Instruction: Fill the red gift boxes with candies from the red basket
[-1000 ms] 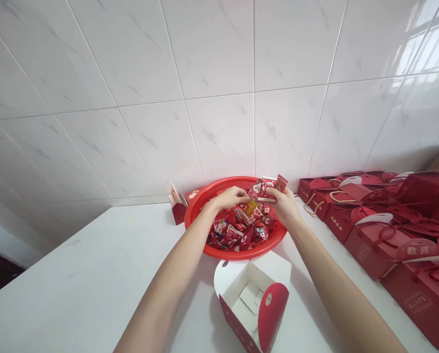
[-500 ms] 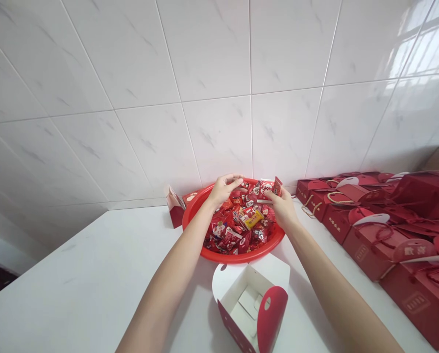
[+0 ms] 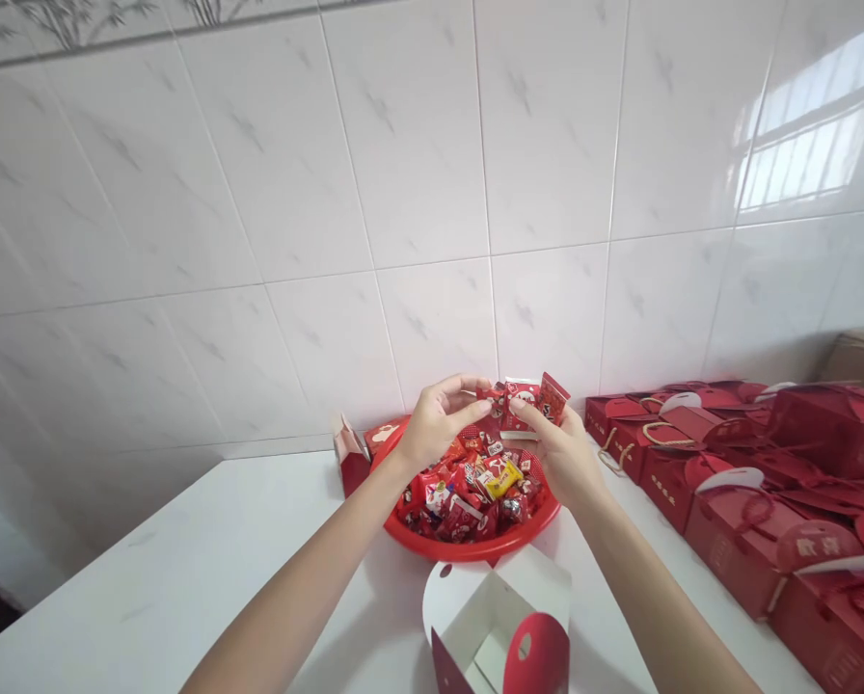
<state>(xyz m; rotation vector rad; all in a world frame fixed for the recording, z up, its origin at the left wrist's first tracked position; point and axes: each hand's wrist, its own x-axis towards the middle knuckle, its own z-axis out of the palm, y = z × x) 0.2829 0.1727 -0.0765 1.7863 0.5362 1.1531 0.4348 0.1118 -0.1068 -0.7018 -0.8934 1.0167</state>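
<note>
Above the basket, my right hand (image 3: 566, 448) is closed on several small red wrapped candies, with a red and white packet (image 3: 521, 403) and a narrower red one (image 3: 552, 396) sticking up past the thumb. My left hand (image 3: 439, 424) is pinched on a small red candy wrapper (image 3: 496, 403) close to these packets; whether the two bunches touch, I cannot tell. Below both hands, a red plastic basket (image 3: 446, 549) holds a heap of wrapped candies, a yellow candy (image 3: 502, 479) among them. In front of it stands an opened red and white gift box (image 3: 461, 598), its flaps spread.
Rows of closed red gift boxes (image 3: 736, 540) with cord handles fill the right side. A small red carton (image 3: 350, 458) stands left behind the basket. The white table (image 3: 207, 569) meets a tiled wall (image 3: 432, 318). A brown cardboard box (image 3: 862, 357) is at the far right.
My left hand has come right and up from the basket to the packets in my right hand, now with a small red candy visible at its fingertips. The view has tilted upward.
</note>
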